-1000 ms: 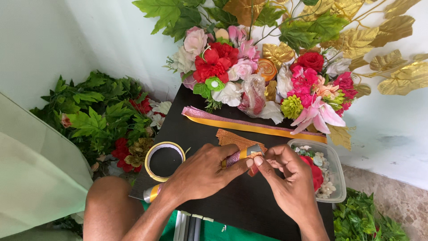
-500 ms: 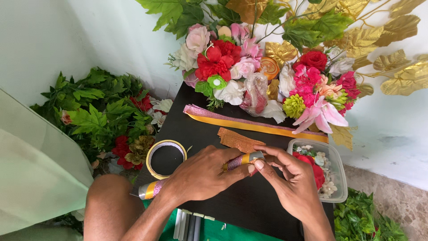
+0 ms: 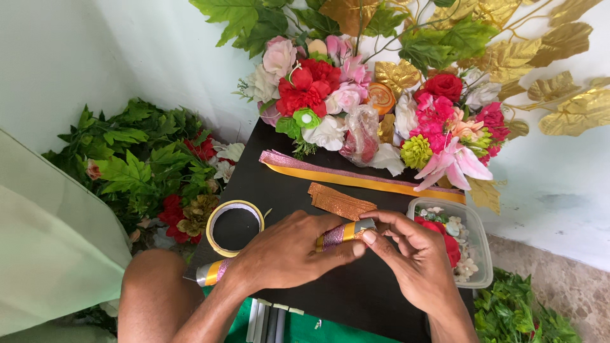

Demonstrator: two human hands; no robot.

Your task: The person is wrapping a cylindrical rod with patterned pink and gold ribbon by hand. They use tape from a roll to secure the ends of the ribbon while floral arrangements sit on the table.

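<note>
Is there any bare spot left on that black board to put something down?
Yes: the black board is bare between the ribbon strips, the tape roll and the left hand, and also below the right hand. The far edge, under the flower bouquet, is crowded.

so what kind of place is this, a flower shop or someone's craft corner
Probably a home craft corner for making artificial flower decorations: a black work board by a plain wall, a bunch of fabric flowers, a roll of tape, and both hands wrapping glitter ribbon round a stick.

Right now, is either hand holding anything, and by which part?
Both hold one ribbon-wrapped stick. The left hand grips its middle; the right hand pinches the grey tip end with its fingers.
</note>
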